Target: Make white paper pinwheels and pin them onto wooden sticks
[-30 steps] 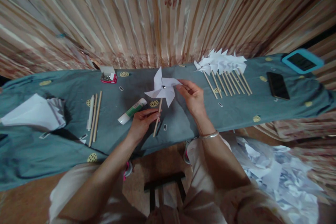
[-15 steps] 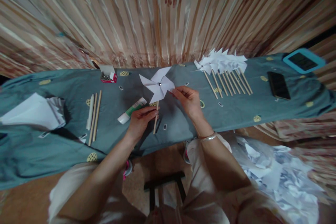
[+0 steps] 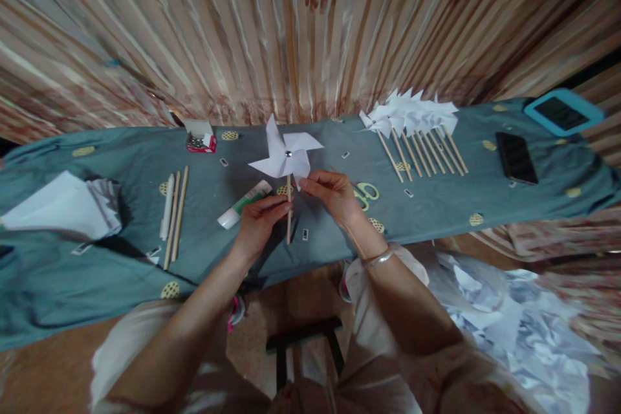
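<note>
A white paper pinwheel [image 3: 288, 154] with a silver pin at its centre stands upright over the table, fixed to a thin wooden stick. My left hand [image 3: 259, 223] is closed on that stick below the blades. At the tip of the lowest blade, the fingers of my right hand [image 3: 332, 194] pinch the paper. Just behind my left hand lies a green and white glue stick [image 3: 245, 204]. Green-handled scissors [image 3: 365, 194] lie beside my right hand, partly hidden by it.
Several finished pinwheels [image 3: 412, 116] lie overlapped at the back right, near a black phone [image 3: 516, 158] and a blue-framed device [image 3: 563, 111]. On the left are folded paper [image 3: 63, 210], wooden sticks [image 3: 179, 213] and a pin box [image 3: 200, 139]. A bag of paper pieces [image 3: 524, 330] stands lower right.
The pinwheel's blades have turned clockwise. My right hand has moved left and slightly down with a blade tip, uncovering the scissors. My left hand keeps its hold on the stick.
</note>
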